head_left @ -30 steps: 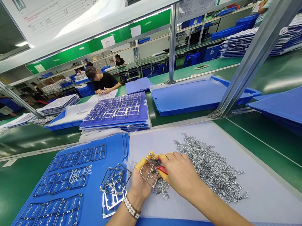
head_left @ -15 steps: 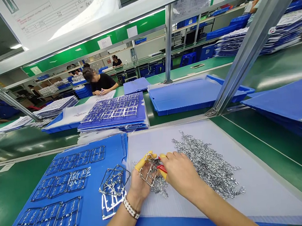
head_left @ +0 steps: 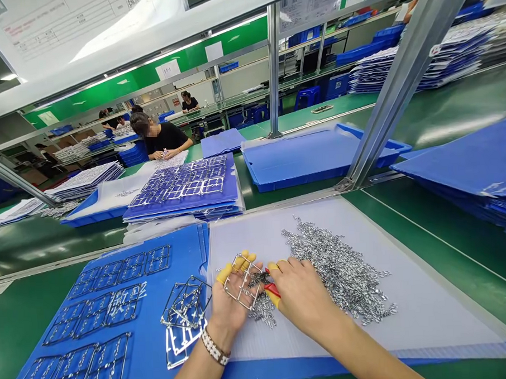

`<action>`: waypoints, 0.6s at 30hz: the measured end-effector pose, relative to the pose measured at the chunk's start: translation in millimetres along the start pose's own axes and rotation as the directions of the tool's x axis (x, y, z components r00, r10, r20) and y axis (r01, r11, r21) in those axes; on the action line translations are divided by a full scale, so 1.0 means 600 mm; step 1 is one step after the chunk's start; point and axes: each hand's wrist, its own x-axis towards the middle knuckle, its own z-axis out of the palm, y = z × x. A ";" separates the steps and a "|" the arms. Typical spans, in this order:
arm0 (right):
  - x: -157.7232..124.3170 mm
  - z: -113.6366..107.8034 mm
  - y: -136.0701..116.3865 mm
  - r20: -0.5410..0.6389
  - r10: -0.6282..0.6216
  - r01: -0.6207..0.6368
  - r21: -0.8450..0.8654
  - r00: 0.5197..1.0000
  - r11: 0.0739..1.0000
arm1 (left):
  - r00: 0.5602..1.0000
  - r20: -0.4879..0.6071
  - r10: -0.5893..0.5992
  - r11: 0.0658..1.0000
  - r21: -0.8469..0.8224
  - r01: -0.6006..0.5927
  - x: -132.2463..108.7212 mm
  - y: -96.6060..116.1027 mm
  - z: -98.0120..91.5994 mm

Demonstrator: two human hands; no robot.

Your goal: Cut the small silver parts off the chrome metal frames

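My left hand (head_left: 230, 302), palm up with yellow finger cots, holds a small silver sprue frame (head_left: 243, 287) between thumb and fingers. Closed around red-handled nippers (head_left: 273, 290) is my right hand (head_left: 302, 296), also with yellow cots. Their dark jaws lie at the right side of the frame, over my left palm; whether they touch it I cannot tell. Under my hands lies a small heap of shiny metallic parts (head_left: 264, 314). A larger pile of such parts (head_left: 338, 269) spreads to the right on a whitish plastic sheet (head_left: 405, 328).
Several frames (head_left: 105, 363) lie in rows on a blue board (head_left: 153, 339) at left, beside a loose stack of frames (head_left: 185, 315). Beyond are stacked boards with frames (head_left: 181, 181), a blue tray (head_left: 302, 159) and a slanted metal post (head_left: 391, 94). A co-worker (head_left: 162, 137) sits across.
The camera view has shifted slightly. In my left hand the frame has turned to show more of its face, and the fingers have spread a little. My right hand keeps hold of the nippers.
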 end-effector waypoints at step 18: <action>-0.009 -0.005 -0.015 0.003 0.002 -0.002 -0.023 1.000 1.000 | 0.998 -0.053 0.044 0.999 0.002 -0.044 0.001 0.008 -0.004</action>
